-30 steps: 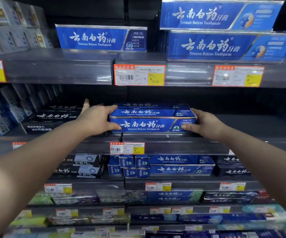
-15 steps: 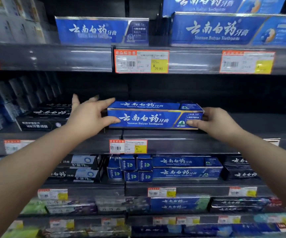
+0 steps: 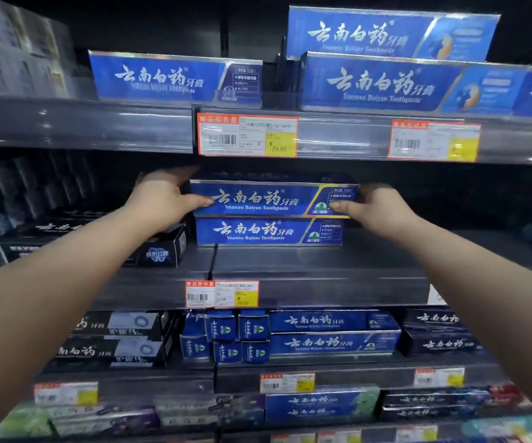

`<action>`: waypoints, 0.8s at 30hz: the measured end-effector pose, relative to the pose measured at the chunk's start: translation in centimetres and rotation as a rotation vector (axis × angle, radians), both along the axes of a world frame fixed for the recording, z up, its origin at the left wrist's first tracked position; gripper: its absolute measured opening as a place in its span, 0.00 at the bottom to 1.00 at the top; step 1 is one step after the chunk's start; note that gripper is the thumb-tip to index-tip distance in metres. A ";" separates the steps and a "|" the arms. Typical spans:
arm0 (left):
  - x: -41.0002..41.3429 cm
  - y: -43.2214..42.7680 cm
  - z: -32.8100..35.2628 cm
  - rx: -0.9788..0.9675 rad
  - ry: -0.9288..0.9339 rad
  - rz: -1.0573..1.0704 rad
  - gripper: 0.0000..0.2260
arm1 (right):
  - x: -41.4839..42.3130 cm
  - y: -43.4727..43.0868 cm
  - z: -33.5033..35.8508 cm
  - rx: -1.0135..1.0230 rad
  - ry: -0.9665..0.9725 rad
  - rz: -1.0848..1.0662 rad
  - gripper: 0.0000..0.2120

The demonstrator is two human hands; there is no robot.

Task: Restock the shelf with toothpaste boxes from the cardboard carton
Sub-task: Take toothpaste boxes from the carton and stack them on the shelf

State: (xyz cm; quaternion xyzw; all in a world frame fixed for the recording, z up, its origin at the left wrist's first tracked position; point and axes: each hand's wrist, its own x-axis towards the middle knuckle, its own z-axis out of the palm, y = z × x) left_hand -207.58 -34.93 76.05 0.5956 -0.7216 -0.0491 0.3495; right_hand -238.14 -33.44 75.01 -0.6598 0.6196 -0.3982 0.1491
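A long blue toothpaste box (image 3: 258, 199) is held by its two ends over the middle shelf (image 3: 306, 276). My left hand (image 3: 162, 199) grips its left end and my right hand (image 3: 376, 207) grips its right end. Right below it, a second blue toothpaste box (image 3: 268, 232) of the same kind lies on that shelf, set back from the front edge. The held box sits on or just above the lower one; I cannot tell whether they touch. The cardboard carton is out of sight.
Black toothpaste boxes (image 3: 159, 247) lie left of the stack on the same shelf. The shelf above (image 3: 98, 126) carries bigger blue boxes (image 3: 175, 76) and price tags (image 3: 247, 135). Lower shelves hold blue boxes (image 3: 332, 343) and black ones (image 3: 440, 334). Bare shelf stretches to the right of the stack.
The boxes sat at the shelf's front edge between my hands before. Now a lower box lies deeper on the shelf and my hands hold the upper box above it.
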 end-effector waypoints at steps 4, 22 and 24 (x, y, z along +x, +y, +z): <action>-0.1 -0.7 0.2 0.035 -0.023 -0.009 0.30 | -0.2 -0.8 -0.9 -0.004 -0.154 0.018 0.20; 0.6 -1.7 -1.5 0.104 -0.001 -0.002 0.44 | -0.3 -1.4 -3.1 -0.069 -0.159 0.038 0.16; 0.8 -1.7 -1.3 0.147 0.040 -0.031 0.44 | -0.1 -1.2 -3.1 -0.067 -0.166 0.028 0.16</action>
